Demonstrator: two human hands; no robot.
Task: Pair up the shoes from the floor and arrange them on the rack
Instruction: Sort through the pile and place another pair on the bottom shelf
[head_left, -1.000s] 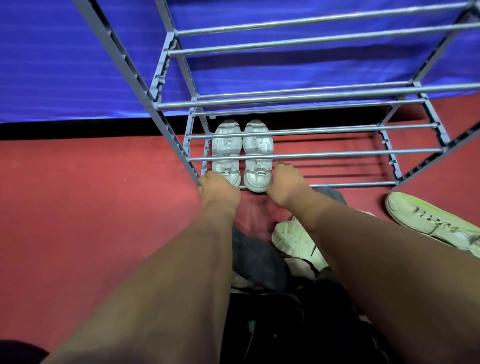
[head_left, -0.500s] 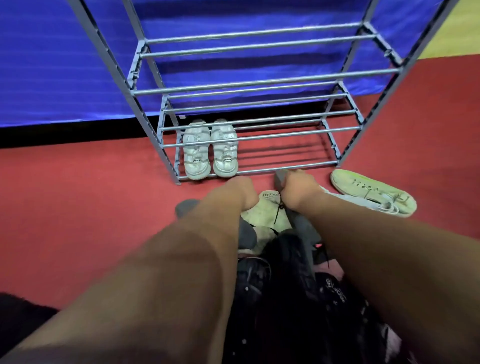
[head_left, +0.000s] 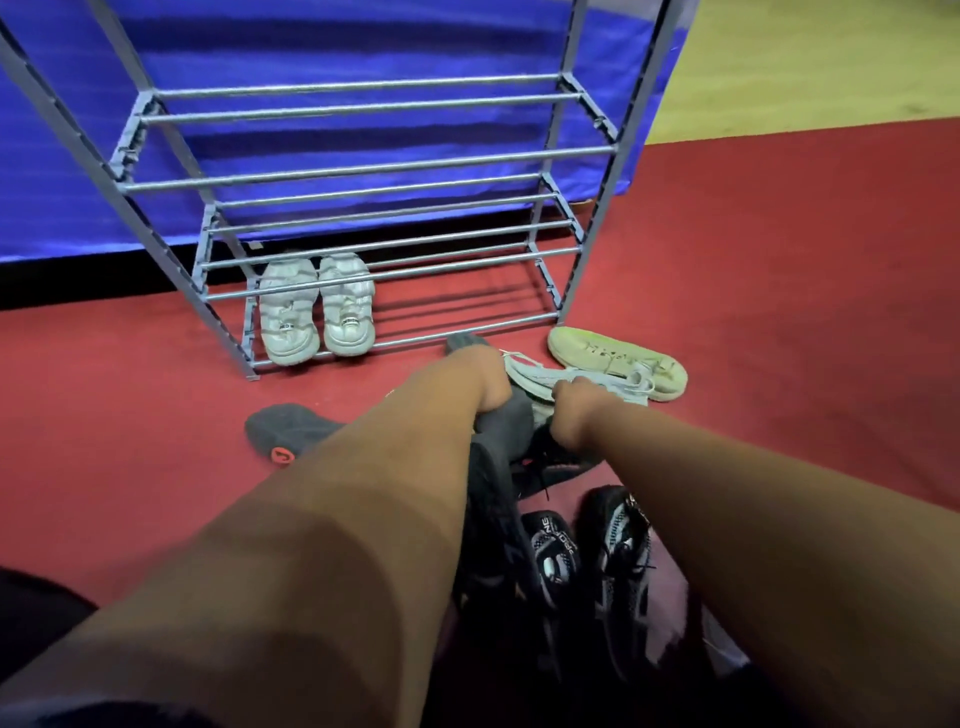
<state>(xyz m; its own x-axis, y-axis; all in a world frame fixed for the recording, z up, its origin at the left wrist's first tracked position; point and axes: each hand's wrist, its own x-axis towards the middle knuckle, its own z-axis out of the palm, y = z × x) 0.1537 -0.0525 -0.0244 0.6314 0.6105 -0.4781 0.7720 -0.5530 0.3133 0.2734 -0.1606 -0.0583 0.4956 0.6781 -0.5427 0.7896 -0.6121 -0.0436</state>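
- Shoes (head_left: 550, 561) mostly loose on the red floor (head_left: 779, 312), clustered just in front of the grey metal shoe rack (head_left: 363, 169).
- White chunky pair (head_left: 317, 312) side by side on the rack's bottom tier, at its left end.
- Left hand (head_left: 483, 382) reaching down in front of the rack, fingers curled round the collar of a grey shoe (head_left: 506, 423) and gripping it; fingertips hidden behind the back of the hand.
- Right hand (head_left: 571, 402) just beside the left, fingers curled on the near end of a light blue knit sneaker (head_left: 602, 379), holding it.
- Knit sneaker low on the floor with laces loose, touching the pale green sneaker (head_left: 618, 358) behind it, near the rack's right front leg.
- Second grey shoe (head_left: 288, 428) apart to the left on the floor, with an orange-red tab at its near end.
- Black shoe with red trim (head_left: 558, 460) just below the two hands, partly hidden by the held grey shoe.
- Pair of black mesh sneakers (head_left: 618, 561) nearest the camera, side by side between the forearms, white lettering on the tongues.
- Blue cloth (head_left: 337, 52) hanging behind the rack; yellow-green floor (head_left: 805, 62) at the far right, beyond the red.
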